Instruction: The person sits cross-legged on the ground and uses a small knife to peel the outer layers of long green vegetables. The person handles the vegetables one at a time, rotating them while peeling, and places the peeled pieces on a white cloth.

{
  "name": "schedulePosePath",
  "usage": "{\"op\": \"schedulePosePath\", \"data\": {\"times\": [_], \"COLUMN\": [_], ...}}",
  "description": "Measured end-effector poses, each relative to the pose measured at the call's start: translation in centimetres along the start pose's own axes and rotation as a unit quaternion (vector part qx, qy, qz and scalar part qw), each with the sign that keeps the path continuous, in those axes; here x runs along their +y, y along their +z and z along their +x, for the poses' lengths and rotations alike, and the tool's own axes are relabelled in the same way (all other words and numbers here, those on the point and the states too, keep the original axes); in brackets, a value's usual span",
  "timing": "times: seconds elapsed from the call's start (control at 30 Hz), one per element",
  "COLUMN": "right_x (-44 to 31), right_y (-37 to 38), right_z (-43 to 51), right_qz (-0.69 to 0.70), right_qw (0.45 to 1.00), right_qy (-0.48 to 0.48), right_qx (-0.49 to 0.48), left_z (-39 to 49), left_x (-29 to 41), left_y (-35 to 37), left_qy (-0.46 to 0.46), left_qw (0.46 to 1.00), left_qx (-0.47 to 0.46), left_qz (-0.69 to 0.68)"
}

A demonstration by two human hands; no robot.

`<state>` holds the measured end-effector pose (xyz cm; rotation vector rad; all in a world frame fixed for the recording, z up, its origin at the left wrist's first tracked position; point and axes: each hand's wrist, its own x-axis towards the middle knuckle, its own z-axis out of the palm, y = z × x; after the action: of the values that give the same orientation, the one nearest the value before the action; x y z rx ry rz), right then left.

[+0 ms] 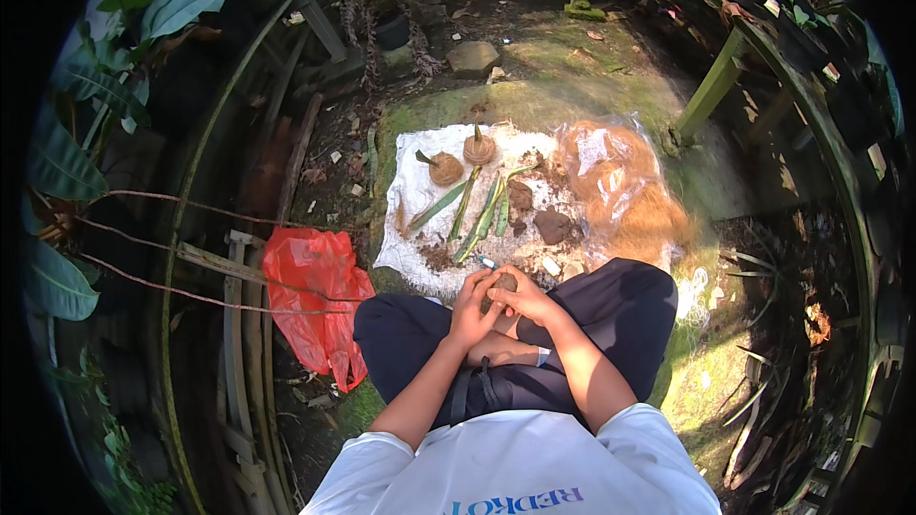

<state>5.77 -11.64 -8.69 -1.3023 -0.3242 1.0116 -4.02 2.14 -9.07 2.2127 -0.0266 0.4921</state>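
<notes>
Cupped between my hands, above my crossed legs, is a ball of brown soil [504, 285]. My left hand [474, 306] wraps its left side and my right hand [528, 298] its right. Just beyond lies a white woven sack [415, 150] spread flat. On it rest two fibre-wrapped balls, the left one [446, 169] and the far one [479, 149], each with a green leaf piece sticking up. Several long variegated leaves [481, 220] lie nearer me. Dark soil clumps [552, 226] sit to their right. A small blue-and-white tool [488, 262] is close to my fingertips.
A clear plastic bag of orange-brown fibre [608, 186] covers the sack's right side. A red plastic bag [315, 293] lies by my left knee, and tangled white string [693, 297] by my right. Wooden plant racks [236, 343] and a post [708, 89] flank the mossy slab.
</notes>
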Motion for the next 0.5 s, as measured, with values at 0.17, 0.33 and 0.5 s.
{"op": "schedulePosePath", "data": {"times": [0.17, 0.33, 0.5], "right_x": [0.3, -0.8, 0.0], "right_y": [-0.1, -0.1, -0.6], "right_z": [0.1, -0.8, -0.2], "right_qz": [-0.036, -0.071, 0.092], "right_qw": [0.999, 0.996, 0.994], "right_qy": [0.022, 0.055, 0.061], "right_qx": [0.014, 0.007, -0.007], "left_z": [-0.2, -0.5, -0.2], "left_x": [-0.4, -0.6, -0.4], "left_y": [0.3, 0.3, 0.6], "left_qy": [0.014, 0.001, 0.012], "left_qw": [1.000, 0.999, 0.999], "left_qx": [0.001, -0.015, 0.018], "left_qz": [0.025, 0.034, 0.035]}}
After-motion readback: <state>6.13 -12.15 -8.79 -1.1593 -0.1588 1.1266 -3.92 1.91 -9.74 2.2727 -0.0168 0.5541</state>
